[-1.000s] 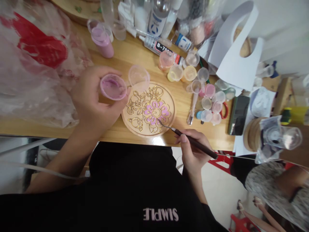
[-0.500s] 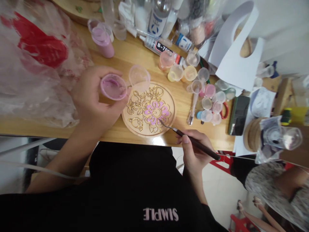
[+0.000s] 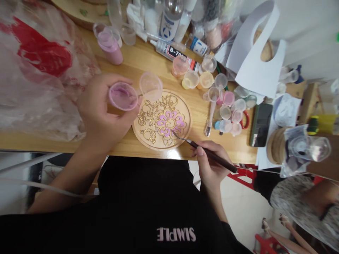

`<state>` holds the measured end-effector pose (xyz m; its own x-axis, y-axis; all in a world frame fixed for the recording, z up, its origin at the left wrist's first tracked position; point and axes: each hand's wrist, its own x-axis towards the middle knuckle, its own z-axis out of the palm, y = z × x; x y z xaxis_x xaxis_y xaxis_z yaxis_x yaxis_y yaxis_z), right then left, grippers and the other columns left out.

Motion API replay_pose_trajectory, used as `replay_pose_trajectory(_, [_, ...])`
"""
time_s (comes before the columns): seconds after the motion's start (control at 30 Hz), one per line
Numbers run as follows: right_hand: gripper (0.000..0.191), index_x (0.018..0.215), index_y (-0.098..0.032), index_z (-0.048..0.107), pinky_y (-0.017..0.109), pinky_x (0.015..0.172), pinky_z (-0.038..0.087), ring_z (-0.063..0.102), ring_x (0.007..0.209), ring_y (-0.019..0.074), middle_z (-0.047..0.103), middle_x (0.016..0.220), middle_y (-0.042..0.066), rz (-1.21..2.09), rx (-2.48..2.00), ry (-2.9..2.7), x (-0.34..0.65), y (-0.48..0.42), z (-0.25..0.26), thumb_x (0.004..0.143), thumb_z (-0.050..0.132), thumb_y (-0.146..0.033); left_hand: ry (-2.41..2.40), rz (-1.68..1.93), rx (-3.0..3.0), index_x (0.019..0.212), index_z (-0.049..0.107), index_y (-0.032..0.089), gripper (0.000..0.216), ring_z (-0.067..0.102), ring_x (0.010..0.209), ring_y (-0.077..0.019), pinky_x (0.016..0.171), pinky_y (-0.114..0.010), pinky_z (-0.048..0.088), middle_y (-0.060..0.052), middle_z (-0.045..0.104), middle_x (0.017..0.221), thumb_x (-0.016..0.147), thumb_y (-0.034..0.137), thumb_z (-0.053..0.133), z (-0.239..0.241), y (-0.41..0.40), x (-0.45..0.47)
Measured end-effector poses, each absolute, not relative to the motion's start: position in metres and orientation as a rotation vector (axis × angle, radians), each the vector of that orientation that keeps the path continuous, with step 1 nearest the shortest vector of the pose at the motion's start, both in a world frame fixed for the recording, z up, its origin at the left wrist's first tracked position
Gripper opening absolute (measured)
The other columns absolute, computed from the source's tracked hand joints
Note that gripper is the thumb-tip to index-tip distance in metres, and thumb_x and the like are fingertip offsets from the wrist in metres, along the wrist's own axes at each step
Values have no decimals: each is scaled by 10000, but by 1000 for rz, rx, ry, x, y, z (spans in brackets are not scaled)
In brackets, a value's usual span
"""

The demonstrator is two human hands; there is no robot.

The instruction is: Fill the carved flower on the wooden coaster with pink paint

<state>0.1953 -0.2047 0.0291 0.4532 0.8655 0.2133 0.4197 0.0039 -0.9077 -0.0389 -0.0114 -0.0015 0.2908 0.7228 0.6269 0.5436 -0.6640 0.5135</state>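
Observation:
My left hand [image 3: 96,109] is closed around a small plastic cup [image 3: 123,96] of purple paint, tilted so its inside shows. The cup's clear lid [image 3: 150,86] hangs open beside it, over the far edge of a round wooden plate [image 3: 137,135]. Gold outlines of flowers cover the plate, and the petals of the large flower [image 3: 171,123] are filled with pink-purple. In my right hand [image 3: 209,160] is a palette knife [image 3: 214,157] with a dark handle. Its thin metal tip rests at the lower petals; whether it touches the surface I cannot tell.
Several small lidded paint cups [image 3: 225,112] stand right of the plate, with a phone [image 3: 261,125] beyond them. Behind lie a glue tube [image 3: 173,53] and bottles [image 3: 169,26]. A plastic bag [image 3: 42,88] fills the left side. Another person's legs [image 3: 293,233] show at lower right.
The knife tip has shifted slightly left along the lower petals, and my right hand moved a little with it. My left hand still holds the cup over the table.

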Motion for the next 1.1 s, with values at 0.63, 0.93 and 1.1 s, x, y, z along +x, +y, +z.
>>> replay_pose_trajectory(0.63, [161,1109,-296,837,264,702,688,840,781,154,864,947,-13,540,-1576,-1137,195,-206,29,1017,818,-165,1177,1213,2267,1306,689,217,407,761,1104,-250,1043,-499,669,-15,663,1095,1033,505,777,-10,-14,-44])
replay_pose_trajectory(0.93, [110,1102,-291,836,309,676,712,852,775,187,866,939,8,528,-1614,-1185,195,-205,28,1023,814,-218,1250,1295,2284,1179,746,204,346,779,984,-230,899,-414,674,-17,749,1023,950,462,738,-2,-14,-37])
replay_pose_trajectory(1.1, [118,1097,-296,838,303,697,709,854,783,180,869,942,1,527,-1616,-1158,196,-205,29,1024,819,-206,1268,1293,2262,1160,749,205,348,779,980,-234,902,-420,666,-16,746,1013,925,461,732,-1,-15,-34])
